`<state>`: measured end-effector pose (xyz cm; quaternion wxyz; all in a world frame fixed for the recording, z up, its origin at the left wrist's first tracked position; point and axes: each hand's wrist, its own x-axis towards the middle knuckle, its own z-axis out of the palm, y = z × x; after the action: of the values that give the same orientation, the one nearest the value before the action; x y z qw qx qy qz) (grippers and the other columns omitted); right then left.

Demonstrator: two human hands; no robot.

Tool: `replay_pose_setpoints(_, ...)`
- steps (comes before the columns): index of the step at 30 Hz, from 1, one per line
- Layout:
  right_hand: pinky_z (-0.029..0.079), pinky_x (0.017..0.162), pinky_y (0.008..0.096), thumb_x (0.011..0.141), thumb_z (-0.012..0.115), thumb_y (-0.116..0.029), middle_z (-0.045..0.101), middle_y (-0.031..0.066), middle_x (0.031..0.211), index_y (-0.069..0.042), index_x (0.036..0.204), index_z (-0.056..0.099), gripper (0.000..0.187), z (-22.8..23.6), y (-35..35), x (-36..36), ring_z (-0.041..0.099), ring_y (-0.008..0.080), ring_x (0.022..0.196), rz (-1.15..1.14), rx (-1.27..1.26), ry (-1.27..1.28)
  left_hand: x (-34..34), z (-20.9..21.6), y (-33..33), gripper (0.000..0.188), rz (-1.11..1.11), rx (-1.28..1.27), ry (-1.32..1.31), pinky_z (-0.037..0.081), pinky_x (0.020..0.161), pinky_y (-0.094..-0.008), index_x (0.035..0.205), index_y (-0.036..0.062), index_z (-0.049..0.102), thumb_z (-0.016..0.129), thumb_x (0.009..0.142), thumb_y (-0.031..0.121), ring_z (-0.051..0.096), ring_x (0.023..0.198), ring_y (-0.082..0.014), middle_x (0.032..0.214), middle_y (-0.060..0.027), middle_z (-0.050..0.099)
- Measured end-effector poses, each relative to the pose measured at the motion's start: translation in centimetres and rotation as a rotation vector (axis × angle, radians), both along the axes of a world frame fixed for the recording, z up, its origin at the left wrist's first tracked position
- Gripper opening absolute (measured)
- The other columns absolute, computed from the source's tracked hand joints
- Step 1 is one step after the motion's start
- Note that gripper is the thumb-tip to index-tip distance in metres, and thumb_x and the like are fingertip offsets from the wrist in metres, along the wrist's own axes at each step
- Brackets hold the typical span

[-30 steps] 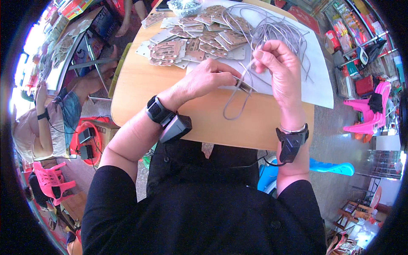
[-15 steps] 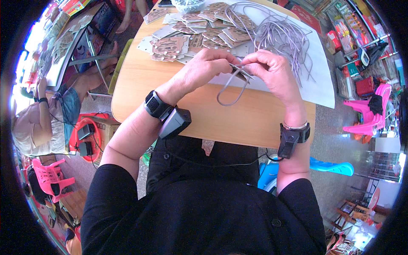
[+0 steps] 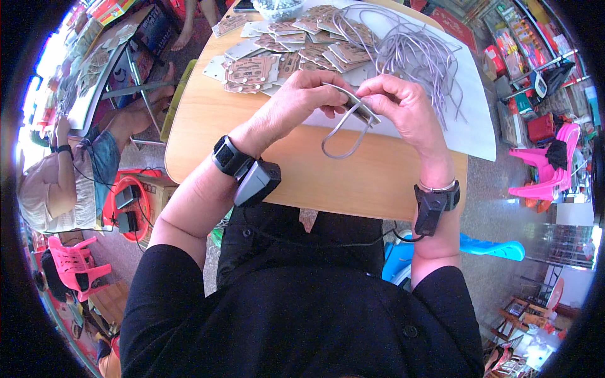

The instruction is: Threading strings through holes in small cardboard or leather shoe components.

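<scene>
A small flat card (image 3: 361, 111) is tilted on edge above the near half of the table, pinched by my left hand (image 3: 315, 94). A grey cord (image 3: 343, 156) runs from this card and hangs below it in a loop. My right hand (image 3: 403, 107) is closed, thumb and fingertips at the card's right side on the cord; its exact grip is partly hidden by the fingers. Beyond my hands lies a heap of brown printed cards (image 3: 252, 70) with pale backs. To its right sits a tangled bundle of grey cords (image 3: 419, 53).
The wooden table (image 3: 208, 116) bears a white sheet (image 3: 476, 135) under the cords. A bowl of small pieces (image 3: 279, 9) stands at the far edge. A person (image 3: 60, 189) sits at another table on the left. A blue plastic seat (image 3: 495, 247) is at my right, a pink chair (image 3: 548, 167) farther off.
The card has turned in my left hand, so more of its face and edge shows. My right fingers have shifted slightly along the cord; the loop still hangs below.
</scene>
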<state>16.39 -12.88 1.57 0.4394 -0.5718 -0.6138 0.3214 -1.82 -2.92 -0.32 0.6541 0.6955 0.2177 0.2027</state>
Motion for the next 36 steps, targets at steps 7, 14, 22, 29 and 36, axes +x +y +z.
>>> replay_pose_setpoints(7,0.046,0.067,0.0235,0.084,0.063,-0.005,0.060,0.0000,0.080,-0.002,0.090,0.066,0.008,-0.2,0.1,0.0,0.056,0.0072,0.075,0.003,0.059,-0.106,-0.1,-0.1,0.5,0.027,-0.037,0.072,-0.031,0.046,0.080,-0.0268,0.100,-0.0026,0.063,0.053,0.083,0.015,0.059,0.083,-0.0143,0.088,-0.0077,0.065)
replay_pose_setpoints(14,0.047,0.067,0.0241,0.085,0.062,-0.004,0.057,0.0020,0.079,-0.002,0.090,0.066,0.007,-0.3,0.2,-0.3,0.058,0.0100,0.076,0.006,0.109,-0.089,-0.1,0.0,0.3,0.027,0.045,-0.006,-0.004,0.048,0.076,-0.0270,0.097,-0.0045,0.063,0.054,0.083,0.016,0.060,0.078,-0.0147,0.084,-0.0087,0.065)
replay_pose_setpoints(22,0.049,0.068,0.0242,0.085,0.063,-0.005,0.059,0.0010,0.081,-0.002,0.091,0.065,0.007,-0.6,0.5,-0.3,0.058,0.0094,0.077,0.100,0.145,-0.109,-0.1,-0.5,0.6,0.027,-0.057,-0.009,0.034,0.047,0.074,-0.0262,0.097,-0.0045,0.064,0.054,0.084,0.017,0.059,0.077,-0.0132,0.086,-0.0075,0.065)
replay_pose_setpoints(29,0.050,0.076,0.0239,0.089,0.058,-0.005,0.064,0.0015,0.087,-0.001,0.096,0.062,0.009,-0.4,0.2,-0.4,0.058,0.0068,0.082,0.023,-0.068,0.047,-0.1,-0.5,0.8,0.025,0.000,0.064,0.053,0.046,0.071,-0.0240,0.096,-0.0028,0.065,0.055,0.084,0.017,0.056,0.075,-0.0103,0.081,-0.0046,0.063)
replay_pose_setpoints(36,0.050,0.076,0.0241,0.088,0.058,-0.004,0.065,0.0012,0.087,0.000,0.095,0.063,0.009,-0.2,0.2,-0.5,0.060,0.0076,0.082,0.071,-0.092,0.211,-0.1,-0.6,0.9,0.022,0.023,0.144,0.082,0.045,0.067,-0.0226,0.093,-0.0015,0.065,0.057,0.082,0.016,0.056,0.073,-0.0090,0.078,-0.0025,0.062)
